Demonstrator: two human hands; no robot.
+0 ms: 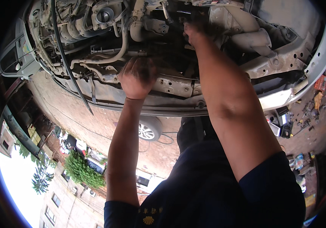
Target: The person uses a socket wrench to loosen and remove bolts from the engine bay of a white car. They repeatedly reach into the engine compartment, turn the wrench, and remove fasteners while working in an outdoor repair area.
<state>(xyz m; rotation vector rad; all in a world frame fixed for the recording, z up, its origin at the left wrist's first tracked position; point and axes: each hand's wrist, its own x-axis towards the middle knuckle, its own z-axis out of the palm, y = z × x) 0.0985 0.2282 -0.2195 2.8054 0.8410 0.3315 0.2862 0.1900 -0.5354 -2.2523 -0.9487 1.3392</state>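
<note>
My left hand (137,78) rests at the car's front crossmember (172,86), its fingers curled over the metal edge. Those fingers are dark with grime and a little blurred. Deep in the engine bay, my right hand (193,33) is closed among the parts. Shadow hides what its fingers grip. Beside it sit a dusty metal bracket (157,26) with two holes and a curved pipe (136,30). A shiny strip of metal (184,11) shows just beyond the right hand.
The hood prop rod (70,68) slants across the left side. A wide duct (251,39) lies right of my forearm. Below the bumper, a loose wheel (149,128) lies on the brick ground. Scattered parts (309,112) cover the ground at right. Another car (15,57) stands at left.
</note>
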